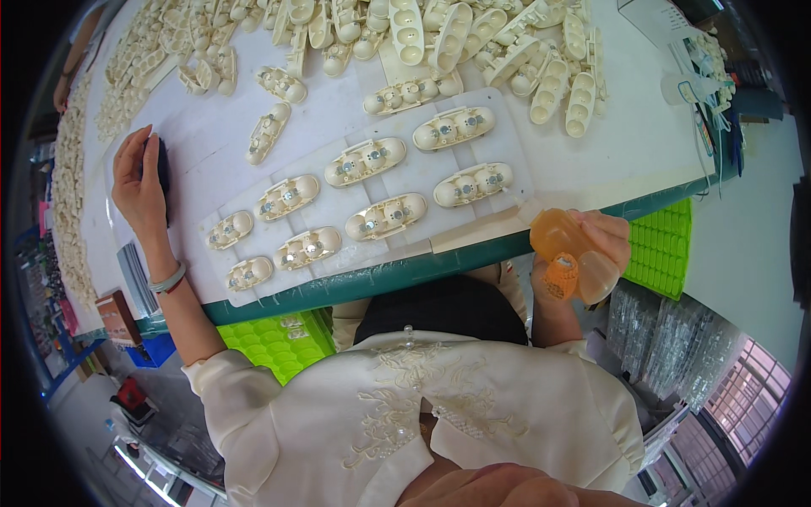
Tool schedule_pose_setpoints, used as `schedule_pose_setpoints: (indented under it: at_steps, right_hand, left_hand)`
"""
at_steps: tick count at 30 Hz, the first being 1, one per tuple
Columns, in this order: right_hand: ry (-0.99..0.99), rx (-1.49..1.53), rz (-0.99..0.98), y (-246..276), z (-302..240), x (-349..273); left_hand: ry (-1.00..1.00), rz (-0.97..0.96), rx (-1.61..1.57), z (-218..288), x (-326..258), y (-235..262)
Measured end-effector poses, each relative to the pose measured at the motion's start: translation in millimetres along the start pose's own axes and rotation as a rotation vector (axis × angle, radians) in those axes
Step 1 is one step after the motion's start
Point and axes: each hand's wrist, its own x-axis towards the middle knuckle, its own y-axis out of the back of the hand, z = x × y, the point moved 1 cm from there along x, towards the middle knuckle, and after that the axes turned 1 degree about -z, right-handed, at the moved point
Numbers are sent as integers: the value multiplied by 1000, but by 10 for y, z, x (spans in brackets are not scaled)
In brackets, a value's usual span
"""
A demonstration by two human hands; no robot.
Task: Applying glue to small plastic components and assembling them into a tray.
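My right hand (606, 239) is closed around an orange-tinted squeeze bottle (557, 235). The bottle's pale nozzle points toward a cream oval plastic part (473, 184) at the near right of a white tray (338, 269). Something orange and textured (561, 276) covers one of that hand's fingertips. Two rows of similar cream parts, with small round metallic pieces in them, lie on the tray. At the left of the table my left hand (139, 182) rests with fingers extended, beside a dark object (164, 182) that it partly hides.
Cream parts (409, 34) are heaped along the table's far side, and a few lie loose behind the tray. A green edge (355, 291) borders the table in front of me. Bright green trays (661, 249) are below table height on both sides. A clear container (680, 89) stands far right.
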Motion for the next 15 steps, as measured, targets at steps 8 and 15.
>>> schedule_pose_setpoints:
  at_steps: [8, 15]
  right_hand:
    - [-67, 131, 64, 38, 46, -38]
    - [71, 88, -92, 159, 63, -63]
  left_hand:
    - [10, -7, -11, -8, 6, -22]
    - [5, -6, -2, 9, 20, -24]
